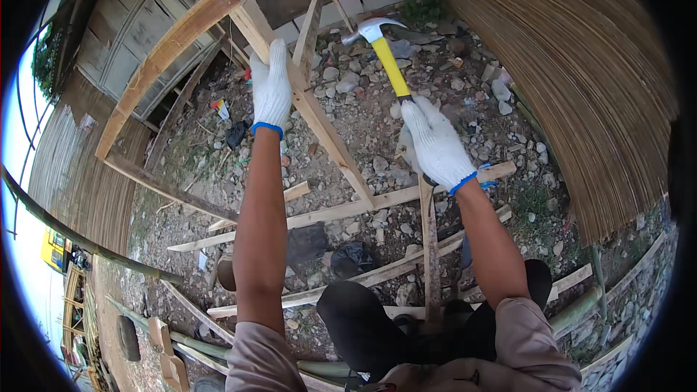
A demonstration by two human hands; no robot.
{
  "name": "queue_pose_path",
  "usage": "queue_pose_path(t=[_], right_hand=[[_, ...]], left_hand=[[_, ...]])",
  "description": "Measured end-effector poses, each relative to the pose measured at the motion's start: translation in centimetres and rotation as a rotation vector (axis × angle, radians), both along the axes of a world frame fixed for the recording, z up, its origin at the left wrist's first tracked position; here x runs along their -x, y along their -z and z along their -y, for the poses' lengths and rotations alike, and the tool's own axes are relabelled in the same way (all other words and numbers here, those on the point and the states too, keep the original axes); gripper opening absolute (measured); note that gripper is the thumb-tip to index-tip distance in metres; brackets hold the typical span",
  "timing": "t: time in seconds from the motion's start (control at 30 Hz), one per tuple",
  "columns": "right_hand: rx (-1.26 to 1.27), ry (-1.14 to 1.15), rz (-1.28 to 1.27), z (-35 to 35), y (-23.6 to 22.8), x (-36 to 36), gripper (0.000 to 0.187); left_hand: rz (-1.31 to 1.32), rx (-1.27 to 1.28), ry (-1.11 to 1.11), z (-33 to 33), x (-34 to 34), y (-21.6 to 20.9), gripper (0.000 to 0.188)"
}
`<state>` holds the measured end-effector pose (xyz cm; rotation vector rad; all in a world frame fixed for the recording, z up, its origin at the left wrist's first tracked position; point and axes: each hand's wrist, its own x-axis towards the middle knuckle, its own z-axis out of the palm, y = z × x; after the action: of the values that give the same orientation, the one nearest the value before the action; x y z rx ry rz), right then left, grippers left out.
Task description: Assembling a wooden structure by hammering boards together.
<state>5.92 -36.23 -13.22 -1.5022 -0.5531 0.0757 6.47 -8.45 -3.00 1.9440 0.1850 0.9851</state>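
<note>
My left hand [271, 91], in a white knit glove with a blue cuff, is closed around a wooden post [324, 127] near its upper corner joint. That post belongs to a frame of pale planks, with a curved-looking rail [156, 58] running off to the left. My right hand [438, 144], gloved the same way, grips a claw hammer [390, 65] by the lower end of its yellow and black handle. The hammer's metal head points away from me, to the right of the frame and apart from the wood.
Stony, littered ground [348, 80] lies under the frame. A bundled bamboo screen [559, 65] leans in from the right. Loose planks [341, 210] and a bamboo pole [581, 312] lie near my knees. An upright slat [430, 247] stands below my right hand.
</note>
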Motion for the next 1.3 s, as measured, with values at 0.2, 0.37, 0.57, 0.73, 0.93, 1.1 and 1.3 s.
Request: queue_pose_path(t=[0.2,0.37,0.57,0.73,0.93,1.1,1.3], right_hand=[[-0.419,-0.263,-0.557,-4.3,4.7,3.9,0.033],[-0.596,-0.251,-0.650,-4.7,3.6,4.3,0.029],[-0.764,0.043,-0.634,-7.0,4.9,5.0,0.028],[-0.624,-0.128,-0.658,-5.6,6.3,3.6,0.027],[-0.860,-0.066,-0.482,-7.9,7.6,3.4,0.030],[-0.525,-0.109,-0.523,-6.9,7.0,4.4,0.032],[-0.773,0.088,-0.646,-7.4,5.7,4.5,0.029]], left_hand=[[0.085,-0.540,-0.260,1.5,3.7,5.6,0.084],[-0.117,-0.796,-0.229,1.8,4.8,5.6,0.041],[-0.133,-0.725,-0.355,2.6,3.3,6.5,0.023],[-0.172,-0.711,-0.413,2.3,3.4,6.3,0.021],[-0.120,-0.778,-0.414,2.8,2.7,6.7,0.021],[-0.204,-0.703,-0.444,2.7,3.1,5.8,0.022],[-0.108,-0.800,-0.383,2.3,3.1,6.6,0.021]])
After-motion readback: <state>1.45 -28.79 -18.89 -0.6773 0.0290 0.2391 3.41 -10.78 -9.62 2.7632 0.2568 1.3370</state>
